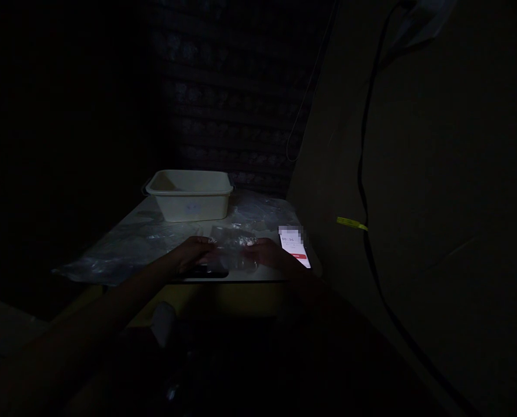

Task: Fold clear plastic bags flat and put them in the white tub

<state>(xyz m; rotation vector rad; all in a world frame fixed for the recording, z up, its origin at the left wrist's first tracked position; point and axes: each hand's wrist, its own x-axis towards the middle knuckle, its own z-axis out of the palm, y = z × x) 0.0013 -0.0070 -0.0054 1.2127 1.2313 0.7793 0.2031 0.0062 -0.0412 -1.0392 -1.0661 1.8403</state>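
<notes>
- left hand (196,248), in the middle of the frame, has its fingers drawn in on the left edge of a clear plastic piece (231,243); the gap between thumb and fingers looks nearly closed, though the gloom hides their exact set.
- right hand (266,250), just right of the frame's middle, has the other edge likewise, fingers bent in; how hard either one presses, i cannot tell.
- the clear plastic piece spans the space between them, over the near edge of the desk (264,274). it looks thin, crinkled and glossy, so i judge it very light, limp and rather slippery, apt to cling to itself and to crease or tear if yanked. the two side edges seem the right place to pinch, with fingertips and a mild, even pull; gripped by one edge only, it would likely sag.
- a dark flat object (212,272) lies below it at the near edge, too dim to name.
- a lit phone (296,252) lies on the desk beside the right hand.
- more plastic sheeting (147,238) spreads over the desk, left of centre, wrinkled and shiny.
- a pale tub (193,207) stands upright beyond, on the far part of the desk.
- dim stacked rows (189,92) fill the upper middle of the frame, contents unclear.
</notes>
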